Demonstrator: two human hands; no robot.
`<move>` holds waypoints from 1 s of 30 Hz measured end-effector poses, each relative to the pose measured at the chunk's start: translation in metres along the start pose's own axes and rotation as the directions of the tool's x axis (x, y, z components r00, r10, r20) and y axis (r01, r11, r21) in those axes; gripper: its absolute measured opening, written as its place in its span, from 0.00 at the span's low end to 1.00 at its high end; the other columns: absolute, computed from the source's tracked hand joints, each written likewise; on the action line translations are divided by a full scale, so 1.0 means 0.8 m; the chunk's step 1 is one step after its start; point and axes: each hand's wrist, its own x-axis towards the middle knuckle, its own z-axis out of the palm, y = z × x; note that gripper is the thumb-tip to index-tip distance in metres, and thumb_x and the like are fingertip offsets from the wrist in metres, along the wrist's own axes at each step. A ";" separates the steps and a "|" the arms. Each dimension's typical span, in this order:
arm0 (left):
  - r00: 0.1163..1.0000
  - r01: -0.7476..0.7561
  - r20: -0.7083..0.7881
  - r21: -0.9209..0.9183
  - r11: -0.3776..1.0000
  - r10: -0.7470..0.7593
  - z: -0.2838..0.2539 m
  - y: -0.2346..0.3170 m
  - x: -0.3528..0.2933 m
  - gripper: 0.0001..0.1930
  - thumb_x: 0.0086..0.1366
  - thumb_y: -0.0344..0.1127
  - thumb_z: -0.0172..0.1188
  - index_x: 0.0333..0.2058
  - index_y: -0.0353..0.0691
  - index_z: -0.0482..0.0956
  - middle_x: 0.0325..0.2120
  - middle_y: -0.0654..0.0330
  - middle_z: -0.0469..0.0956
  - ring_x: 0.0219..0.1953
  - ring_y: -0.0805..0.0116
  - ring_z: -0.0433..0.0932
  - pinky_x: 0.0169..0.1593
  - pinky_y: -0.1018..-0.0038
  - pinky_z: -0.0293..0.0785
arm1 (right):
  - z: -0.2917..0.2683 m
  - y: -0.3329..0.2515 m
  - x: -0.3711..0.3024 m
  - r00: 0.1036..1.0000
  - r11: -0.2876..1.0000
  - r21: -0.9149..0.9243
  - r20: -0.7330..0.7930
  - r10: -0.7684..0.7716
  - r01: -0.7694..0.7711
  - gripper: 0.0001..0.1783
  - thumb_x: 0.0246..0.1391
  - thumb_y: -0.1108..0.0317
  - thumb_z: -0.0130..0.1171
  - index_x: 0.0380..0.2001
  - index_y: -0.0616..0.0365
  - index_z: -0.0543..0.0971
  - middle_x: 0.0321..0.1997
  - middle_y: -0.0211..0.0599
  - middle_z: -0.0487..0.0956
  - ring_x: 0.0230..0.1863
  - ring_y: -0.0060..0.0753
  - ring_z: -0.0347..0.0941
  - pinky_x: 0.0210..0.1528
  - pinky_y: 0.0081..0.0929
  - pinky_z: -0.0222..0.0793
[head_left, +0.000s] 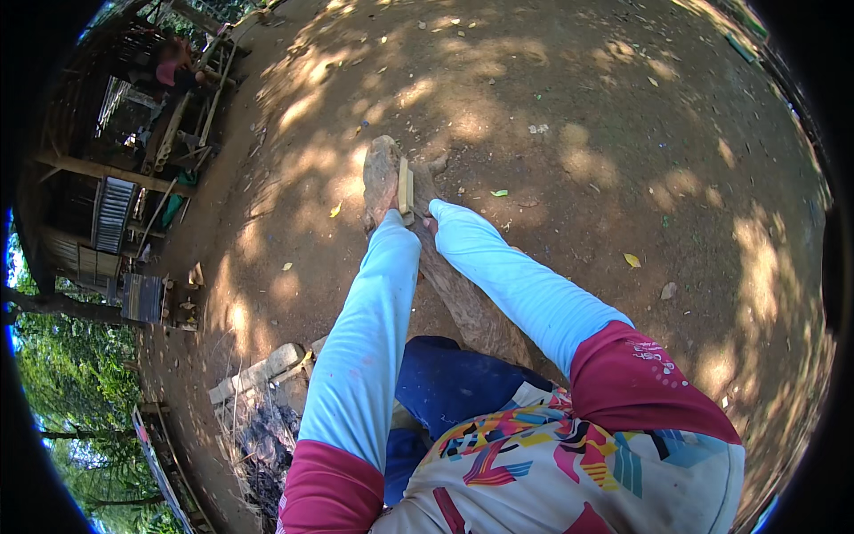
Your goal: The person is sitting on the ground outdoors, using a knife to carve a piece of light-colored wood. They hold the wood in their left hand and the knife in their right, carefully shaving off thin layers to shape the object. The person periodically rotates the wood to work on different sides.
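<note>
A short squared piece of pale wood (406,185) lies against a forked, weathered log (471,298) on the ground in front of me. My left hand (388,214), mostly hidden beyond its light blue sleeve, is at the near end of the wood piece and seems closed around its left side. Just to the right of that piece, low over the log, is my right hand (431,223). Its fingers look curled, but what they hold, if anything, is too small and shaded to make out.
Bare brown earth (569,116) with scattered leaves surrounds the log. At my left lie a concrete-like block (258,372) and a heap of dark ash (267,436). A wooden shelter (98,178) stands farther left, with another person (173,67) in it.
</note>
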 end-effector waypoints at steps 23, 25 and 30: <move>0.981 0.179 -0.049 -0.119 0.977 -0.185 -0.003 -0.034 0.093 0.25 0.71 0.52 0.41 0.53 0.42 0.76 0.50 0.51 0.78 0.51 0.64 0.76 0.52 0.68 0.69 | 0.028 -0.004 0.075 0.848 0.470 0.737 0.267 0.457 -0.486 0.11 0.63 0.62 0.48 0.41 0.55 0.77 0.41 0.45 0.79 0.40 0.45 0.74 0.47 0.37 0.67; 0.958 0.279 -0.009 -0.216 0.936 -0.288 0.023 -0.016 0.080 0.32 0.65 0.60 0.46 0.54 0.39 0.77 0.52 0.51 0.76 0.51 0.62 0.75 0.53 0.68 0.68 | 0.038 0.038 0.085 0.905 0.704 0.582 0.155 0.396 -0.408 0.12 0.64 0.62 0.48 0.42 0.56 0.77 0.40 0.45 0.79 0.39 0.44 0.74 0.46 0.37 0.67; 1.000 -0.008 -0.020 0.180 0.984 0.011 0.007 -0.039 0.086 0.25 0.68 0.53 0.45 0.52 0.40 0.75 0.49 0.50 0.77 0.51 0.62 0.76 0.52 0.66 0.70 | -0.016 -0.027 0.004 0.999 0.989 -0.144 -0.004 0.036 -0.036 0.11 0.60 0.66 0.55 0.42 0.61 0.75 0.38 0.55 0.79 0.39 0.51 0.75 0.45 0.42 0.68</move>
